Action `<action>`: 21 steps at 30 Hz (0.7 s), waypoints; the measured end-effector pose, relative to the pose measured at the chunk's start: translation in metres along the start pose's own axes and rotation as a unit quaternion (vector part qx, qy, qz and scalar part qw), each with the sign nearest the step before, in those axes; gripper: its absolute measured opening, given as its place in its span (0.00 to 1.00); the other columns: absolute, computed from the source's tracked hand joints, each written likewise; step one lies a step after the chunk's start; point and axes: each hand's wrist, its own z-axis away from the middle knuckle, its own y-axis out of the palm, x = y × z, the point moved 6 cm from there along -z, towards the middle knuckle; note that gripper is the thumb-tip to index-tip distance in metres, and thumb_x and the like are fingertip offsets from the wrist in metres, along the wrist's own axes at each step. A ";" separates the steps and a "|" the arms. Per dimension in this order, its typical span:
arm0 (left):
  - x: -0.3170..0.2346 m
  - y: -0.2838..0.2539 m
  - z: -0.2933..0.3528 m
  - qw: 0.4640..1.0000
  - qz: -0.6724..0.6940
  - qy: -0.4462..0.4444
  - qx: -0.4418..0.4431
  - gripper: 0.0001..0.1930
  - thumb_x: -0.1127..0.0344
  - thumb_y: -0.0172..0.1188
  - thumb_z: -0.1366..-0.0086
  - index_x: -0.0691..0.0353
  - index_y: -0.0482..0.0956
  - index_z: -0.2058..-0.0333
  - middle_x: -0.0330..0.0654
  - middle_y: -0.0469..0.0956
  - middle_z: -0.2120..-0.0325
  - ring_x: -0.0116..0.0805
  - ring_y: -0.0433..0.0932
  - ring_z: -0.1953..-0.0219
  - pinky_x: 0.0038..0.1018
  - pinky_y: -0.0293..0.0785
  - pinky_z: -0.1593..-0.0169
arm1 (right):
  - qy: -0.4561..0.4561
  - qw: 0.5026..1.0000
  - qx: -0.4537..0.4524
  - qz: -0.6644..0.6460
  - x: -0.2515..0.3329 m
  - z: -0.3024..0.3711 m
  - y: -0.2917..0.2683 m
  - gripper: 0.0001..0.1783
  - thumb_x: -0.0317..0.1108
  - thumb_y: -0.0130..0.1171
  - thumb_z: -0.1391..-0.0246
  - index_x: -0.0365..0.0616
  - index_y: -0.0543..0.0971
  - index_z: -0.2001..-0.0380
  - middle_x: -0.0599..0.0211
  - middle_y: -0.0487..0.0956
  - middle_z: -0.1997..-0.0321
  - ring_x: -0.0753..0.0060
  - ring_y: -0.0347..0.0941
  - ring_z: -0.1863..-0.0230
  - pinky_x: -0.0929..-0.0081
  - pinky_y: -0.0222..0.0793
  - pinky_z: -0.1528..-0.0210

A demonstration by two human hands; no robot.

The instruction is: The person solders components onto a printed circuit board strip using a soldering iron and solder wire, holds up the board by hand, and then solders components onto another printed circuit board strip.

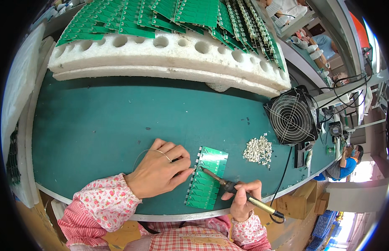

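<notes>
A green circuit board panel (207,190) lies on the green mat near the front edge, with small metal connectors along its left side. My right hand (244,200) grips a soldering iron (230,186) by its handle, and the tip touches or hovers just over the panel's left edge. To the left of the panel, my left hand (163,171) is closed on a thin solder wire (160,151), which loops over its back. The thumb and fingertips point at the spot by the iron's tip. Exactly where the wire's end meets the board is too small to tell.
A heap of small metal connectors (258,150) lies right of the panel, beside a black fan (291,119). At the back, a white foam block (161,56) carries stacked green boards (194,14). More foam (20,96) stands at left. A black cord (283,180) hangs at right.
</notes>
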 end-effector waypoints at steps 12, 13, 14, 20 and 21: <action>-0.004 -0.004 0.007 0.999 0.021 0.020 0.025 0.08 0.69 0.65 0.48 0.56 0.72 0.78 0.32 0.74 0.69 0.34 0.73 0.63 0.33 0.63 0.55 | -0.005 0.999 -0.014 -0.035 -0.002 0.012 -0.006 0.15 0.38 0.55 0.39 0.37 0.64 0.67 0.57 0.75 0.79 0.72 0.74 0.84 0.78 0.71 0.80; -0.005 -0.003 0.007 0.999 0.017 0.027 0.029 0.08 0.69 0.65 0.48 0.56 0.72 0.78 0.32 0.74 0.69 0.34 0.73 0.63 0.33 0.63 0.54 | -0.003 0.999 0.004 -0.035 -0.002 0.012 -0.004 0.15 0.38 0.55 0.39 0.37 0.64 0.68 0.57 0.76 0.79 0.72 0.75 0.84 0.77 0.71 0.80; -0.005 -0.003 0.007 0.999 0.017 0.027 0.029 0.08 0.69 0.65 0.48 0.56 0.72 0.78 0.32 0.74 0.69 0.34 0.73 0.63 0.33 0.63 0.54 | -0.003 0.999 0.004 -0.036 -0.002 0.013 -0.004 0.15 0.38 0.55 0.39 0.37 0.64 0.68 0.57 0.76 0.79 0.72 0.75 0.84 0.77 0.71 0.80; -0.004 -0.001 0.007 0.999 0.018 0.022 0.031 0.07 0.68 0.64 0.48 0.56 0.73 0.77 0.32 0.74 0.68 0.34 0.73 0.62 0.33 0.63 0.54 | -0.003 0.999 -0.017 -0.029 -0.001 0.012 -0.003 0.15 0.38 0.56 0.40 0.38 0.65 0.68 0.57 0.76 0.80 0.73 0.76 0.83 0.78 0.72 0.79; -0.005 -0.001 0.007 0.999 0.016 0.023 0.032 0.07 0.68 0.64 0.48 0.56 0.73 0.77 0.32 0.74 0.69 0.34 0.73 0.62 0.33 0.63 0.54 | -0.005 0.999 -0.010 -0.030 -0.001 0.011 -0.002 0.15 0.37 0.56 0.40 0.38 0.65 0.68 0.57 0.77 0.80 0.73 0.77 0.83 0.78 0.72 0.79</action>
